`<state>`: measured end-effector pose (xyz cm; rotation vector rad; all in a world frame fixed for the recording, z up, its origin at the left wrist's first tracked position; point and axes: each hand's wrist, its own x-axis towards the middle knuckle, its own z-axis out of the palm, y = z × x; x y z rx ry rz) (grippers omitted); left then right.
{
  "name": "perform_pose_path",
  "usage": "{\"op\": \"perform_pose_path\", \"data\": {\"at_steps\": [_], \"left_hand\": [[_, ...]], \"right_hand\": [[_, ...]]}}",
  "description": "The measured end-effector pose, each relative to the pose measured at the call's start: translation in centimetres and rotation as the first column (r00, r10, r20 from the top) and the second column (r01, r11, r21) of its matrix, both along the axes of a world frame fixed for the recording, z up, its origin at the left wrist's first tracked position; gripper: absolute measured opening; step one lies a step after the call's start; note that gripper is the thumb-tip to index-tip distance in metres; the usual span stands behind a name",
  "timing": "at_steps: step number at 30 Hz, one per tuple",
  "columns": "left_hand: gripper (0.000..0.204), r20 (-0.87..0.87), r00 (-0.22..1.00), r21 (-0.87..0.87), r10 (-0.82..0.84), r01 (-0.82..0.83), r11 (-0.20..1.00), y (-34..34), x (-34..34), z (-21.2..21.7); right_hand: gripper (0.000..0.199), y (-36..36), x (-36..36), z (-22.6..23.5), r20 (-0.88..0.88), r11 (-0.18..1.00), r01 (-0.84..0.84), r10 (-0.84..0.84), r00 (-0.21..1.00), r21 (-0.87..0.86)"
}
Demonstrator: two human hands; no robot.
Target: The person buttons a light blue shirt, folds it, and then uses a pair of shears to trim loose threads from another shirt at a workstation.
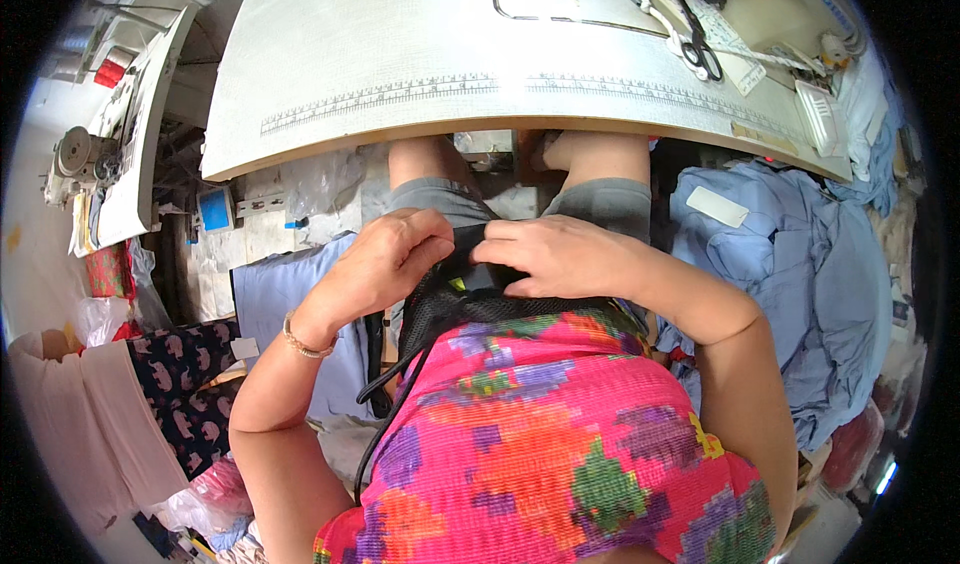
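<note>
A black mesh bag point(500, 310) lies in my lap against my waist, its dark mouth facing up. My left hand point(392, 260) is closed in a pinch at the bag's left upper edge. At the other side, my right hand point(570, 254) has its bent fingers hooked at the opening, closed on the edge; its fingertips are partly hidden. A small yellow-green patch point(458, 284) shows inside the mouth. From the bag's left side a black cord point(372, 452) hangs down beside my top.
Ahead stands a white sewing table point(380, 54) with a printed ruler along its front edge. Black scissors point(700, 54) lie at its right. Blue cloth point(780, 294) is heaped at right; more blue fabric point(285, 279) lies at left. A second sewing machine point(85, 154) stands far left.
</note>
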<state>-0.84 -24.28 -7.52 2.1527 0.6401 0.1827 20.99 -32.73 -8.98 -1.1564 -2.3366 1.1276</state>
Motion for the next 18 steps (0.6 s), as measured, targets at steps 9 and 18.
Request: {"op": "perform_pose_path", "data": {"at_steps": [9,18], "left_hand": [[0.009,-0.110,0.992,-0.101,0.062,-0.073,0.992,-0.2,-0.6,1.2],[0.010,-0.151,0.988,-0.076,0.034,-0.046,0.996,-0.4,-1.7,1.8]], "right_hand": [[0.034,-1.5,0.1,-0.6,-0.035,0.981,0.126,-0.122,0.992,0.148],[0.046,-5.0,2.6,-2.6,-0.227,0.939,0.323,-0.291,0.929,0.116]]}}
